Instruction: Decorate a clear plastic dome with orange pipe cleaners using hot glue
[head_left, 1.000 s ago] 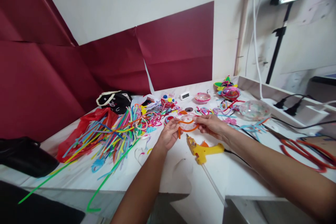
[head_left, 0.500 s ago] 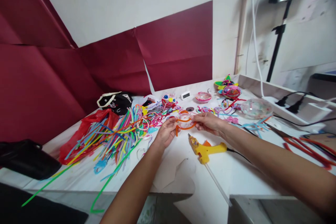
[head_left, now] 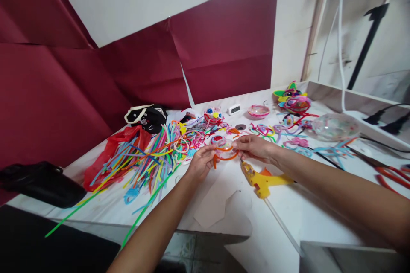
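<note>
An orange pipe cleaner, bent into a loop, is stretched between my two hands above the table. My left hand pinches its left end, where a short tip hangs down. At the other end, the fingers of my right hand are closed on it. Clear plastic, like a small round shell, shows just behind the pipe cleaner; whether my fingers touch it I cannot tell. Below my right hand lies a yellow glue gun, its nozzle pointing up-left and a clear glue stick sticking out of its back.
Many coloured pipe cleaners spill from a red plastic bag on the left. Decorated figures, a pink-rimmed clear bowl and a small white clock stand behind. Scissors and a clear dome lie right.
The view has shifted, so the table's things appear further right. Both hands keep their hold on the orange pipe cleaner, with little change in its shape.
</note>
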A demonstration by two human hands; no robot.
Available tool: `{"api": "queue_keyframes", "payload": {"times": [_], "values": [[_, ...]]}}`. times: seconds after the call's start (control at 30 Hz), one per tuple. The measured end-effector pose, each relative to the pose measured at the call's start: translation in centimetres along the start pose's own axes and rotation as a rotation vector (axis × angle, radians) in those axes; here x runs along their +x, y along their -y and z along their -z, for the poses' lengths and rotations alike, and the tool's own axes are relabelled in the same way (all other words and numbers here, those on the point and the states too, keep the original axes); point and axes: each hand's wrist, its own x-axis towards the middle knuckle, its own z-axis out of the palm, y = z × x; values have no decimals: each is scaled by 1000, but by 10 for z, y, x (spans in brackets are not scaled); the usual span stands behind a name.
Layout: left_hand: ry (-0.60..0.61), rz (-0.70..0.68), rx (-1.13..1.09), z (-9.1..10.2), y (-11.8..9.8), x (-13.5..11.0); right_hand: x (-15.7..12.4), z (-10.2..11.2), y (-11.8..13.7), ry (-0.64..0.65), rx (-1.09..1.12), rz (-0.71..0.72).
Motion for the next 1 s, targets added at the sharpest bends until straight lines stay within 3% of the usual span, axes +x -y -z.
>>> {"api": "queue_keyframes", "payload": {"times": [0.33, 0.57, 1.0], "values": [[-13, 7, 13, 7, 6, 15, 22, 13, 5, 43, -167, 40], [-44, 5, 2, -10, 12, 33, 29, 34, 9, -7, -181, 63], [87, -24, 45, -38, 36, 67, 9, 73, -3, -132, -96, 40]]}}
